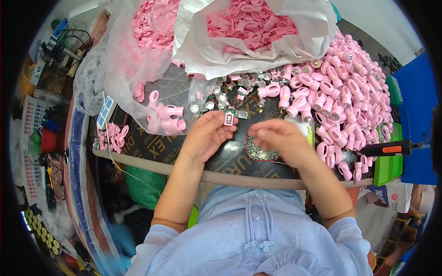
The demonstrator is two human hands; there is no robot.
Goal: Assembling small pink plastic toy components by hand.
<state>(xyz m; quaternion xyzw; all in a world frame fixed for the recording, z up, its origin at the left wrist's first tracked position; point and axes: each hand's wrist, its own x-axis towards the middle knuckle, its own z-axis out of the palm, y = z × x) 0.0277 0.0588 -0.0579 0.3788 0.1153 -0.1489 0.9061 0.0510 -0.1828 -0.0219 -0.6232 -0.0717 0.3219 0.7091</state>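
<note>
My left hand (209, 133) is closed, pinching a small circuit module (229, 117) with a pink-framed face between thumb and fingers. Just behind it, loose green circuit pieces and silver reflector cups (222, 99) lie on the dark tabletop. To the right, my right hand (281, 138) hovers over the right side of a shallow red-rimmed tray (264, 160) of tiny metal parts. Its fingers are curled together and slightly blurred; whatever they hold is too small to make out.
Pink torch-like housings (340, 92) are heaped along the right side. A white sack (198, 55) and a clear bag (119, 60) of pink parts stand at the back. A black-handled tool (386, 148) juts in above a green basket (384, 168). A white cable (133, 172) hangs over the front edge.
</note>
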